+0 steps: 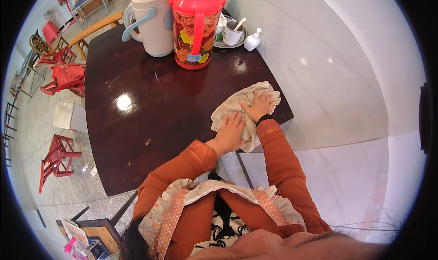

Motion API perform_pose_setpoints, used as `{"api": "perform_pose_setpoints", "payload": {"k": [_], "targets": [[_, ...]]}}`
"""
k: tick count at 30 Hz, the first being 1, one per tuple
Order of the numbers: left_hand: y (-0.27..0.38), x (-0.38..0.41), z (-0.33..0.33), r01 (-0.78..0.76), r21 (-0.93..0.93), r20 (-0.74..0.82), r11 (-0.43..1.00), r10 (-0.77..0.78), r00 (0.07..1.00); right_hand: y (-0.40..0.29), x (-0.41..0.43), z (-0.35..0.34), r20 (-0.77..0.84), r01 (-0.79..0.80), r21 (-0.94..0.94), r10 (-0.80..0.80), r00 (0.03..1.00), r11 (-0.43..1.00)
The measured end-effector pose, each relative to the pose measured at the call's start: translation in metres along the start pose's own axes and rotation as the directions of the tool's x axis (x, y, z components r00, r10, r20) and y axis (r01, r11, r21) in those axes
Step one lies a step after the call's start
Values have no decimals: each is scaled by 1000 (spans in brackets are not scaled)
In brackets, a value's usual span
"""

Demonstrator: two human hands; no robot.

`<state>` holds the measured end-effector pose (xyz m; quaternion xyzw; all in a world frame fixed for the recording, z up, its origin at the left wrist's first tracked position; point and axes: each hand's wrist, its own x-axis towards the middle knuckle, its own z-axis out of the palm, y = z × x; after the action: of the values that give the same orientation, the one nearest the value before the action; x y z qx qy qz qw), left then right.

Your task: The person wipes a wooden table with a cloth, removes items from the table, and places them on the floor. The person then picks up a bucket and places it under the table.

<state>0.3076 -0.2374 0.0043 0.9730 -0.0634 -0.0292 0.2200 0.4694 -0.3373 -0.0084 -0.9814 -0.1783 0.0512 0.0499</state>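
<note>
A crumpled beige cloth [227, 106] lies on the right near corner of a dark, glossy wooden table [154, 106]. Pressed flat on its near left part is my left hand [230, 133], fingers slightly apart. My right hand [258, 106] rests on the cloth farther right, fingers spread, a black band at the wrist. Neither hand shows a grip on the fabric. Small brown crumbs [147, 142] dot the tabletop to the left of my left hand.
Toward the far edge stand a white thermos jug [154, 23] and a red flowered thermos [195, 30]. Behind them on the right are a metal tray [226, 46] with a mug [232, 37] and a white pump bottle [252, 41]. A pale wall [318, 88] borders the right side; red stools [63, 157] stand left.
</note>
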Motion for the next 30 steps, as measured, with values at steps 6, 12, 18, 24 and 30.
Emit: {"api": "perform_pose_setpoints", "payload": {"k": [6,12,18,24,30], "targets": [[-23,43,4,4,18,-105,1000,-2,995,-4,60,-1,-93,88,102,-78,993,991],[-53,93,-1,93,19,-212,995,-87,973,-24,127,-6,-155,108,43,-101,983,993],[-72,128,-11,170,26,-294,985,-155,943,-37,178,4,-248,85,7,-81,965,996],[-70,132,-10,214,102,-304,972,-174,937,-22,189,25,-314,193,-61,-203,927,979],[-82,79,-23,156,86,-217,984,-134,967,-34,145,28,-274,323,-102,-339,900,941]]}}
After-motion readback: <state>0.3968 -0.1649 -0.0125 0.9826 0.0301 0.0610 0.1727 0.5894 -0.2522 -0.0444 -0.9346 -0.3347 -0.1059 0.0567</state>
